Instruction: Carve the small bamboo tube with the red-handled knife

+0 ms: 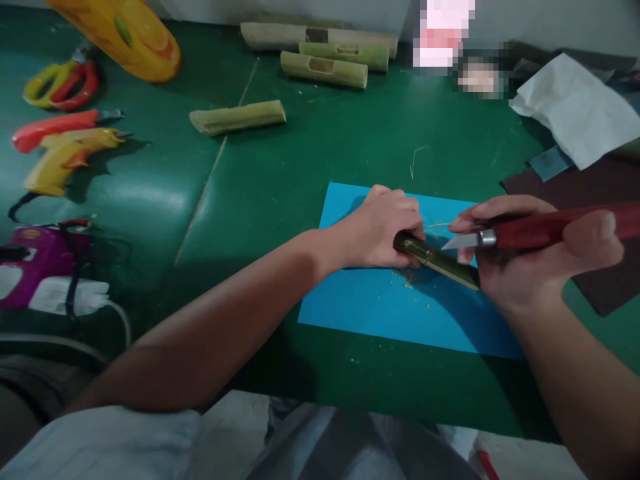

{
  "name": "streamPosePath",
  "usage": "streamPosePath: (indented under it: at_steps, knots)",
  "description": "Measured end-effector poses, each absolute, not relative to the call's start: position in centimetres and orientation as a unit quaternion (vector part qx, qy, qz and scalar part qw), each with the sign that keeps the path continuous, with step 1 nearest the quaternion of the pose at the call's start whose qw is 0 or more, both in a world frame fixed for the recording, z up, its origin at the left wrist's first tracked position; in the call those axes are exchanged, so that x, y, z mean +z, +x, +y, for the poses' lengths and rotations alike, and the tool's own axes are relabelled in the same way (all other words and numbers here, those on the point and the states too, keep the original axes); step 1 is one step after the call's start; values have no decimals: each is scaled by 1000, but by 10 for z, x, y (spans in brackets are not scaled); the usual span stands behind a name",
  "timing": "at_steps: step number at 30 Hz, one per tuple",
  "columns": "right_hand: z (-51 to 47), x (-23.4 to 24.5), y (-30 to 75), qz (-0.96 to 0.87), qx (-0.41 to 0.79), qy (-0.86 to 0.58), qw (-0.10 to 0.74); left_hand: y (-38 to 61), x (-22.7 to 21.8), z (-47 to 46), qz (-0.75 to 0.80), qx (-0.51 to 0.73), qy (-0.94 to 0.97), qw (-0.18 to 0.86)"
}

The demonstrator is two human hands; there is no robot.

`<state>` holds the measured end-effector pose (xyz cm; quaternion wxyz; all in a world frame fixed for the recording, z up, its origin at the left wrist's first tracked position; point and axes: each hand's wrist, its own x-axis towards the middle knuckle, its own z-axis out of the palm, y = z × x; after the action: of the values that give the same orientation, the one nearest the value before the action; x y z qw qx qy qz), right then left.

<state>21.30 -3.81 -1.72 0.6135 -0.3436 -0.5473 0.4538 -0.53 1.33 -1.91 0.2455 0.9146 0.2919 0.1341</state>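
Observation:
My left hand is closed round one end of a dark green piece of bamboo, which slants down to the right over a blue sheet. In my right hand is a carving knife with a red handle, a metal collar and a short pale blade. The blade points left, just above the bamboo; whether it touches cannot be made out. Beside my right hand lies the bamboo's far end. Small shavings are scattered on the blue sheet below my left hand.
Cut bamboo tubes lie at the back, and one bamboo piece lies nearer. On the left are scissors, a yellow glue gun, a red-handled tool, a yellow bottle and a purple device. White paper and a dark mat lie right.

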Motion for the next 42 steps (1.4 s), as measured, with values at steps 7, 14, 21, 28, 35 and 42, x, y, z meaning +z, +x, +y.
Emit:
streamPosePath:
  at_steps: [7, 14, 21, 28, 35, 42]
  knots:
    - [-40, -14, 219, -541, 526, -335, 564, -6, -14, 13, 298, 120, 917, 237]
    - [-41, -10, 222, -543, 533, -356, 543, -6, -14, 13, 301, 117, 915, 241]
    - [-40, -14, 224, -543, 549, -292, 564, -8, -17, 14, 287, 133, 915, 252]
    - [-39, -20, 225, -604, 461, -386, 524, -8, -20, 15, 283, 134, 919, 238]
    - [-40, -18, 220, -559, 524, -320, 558, -7, -18, 15, 285, 144, 916, 243]
    - [-44, -14, 213, -517, 531, -337, 580, -8, -19, 15, 286, 143, 914, 250]
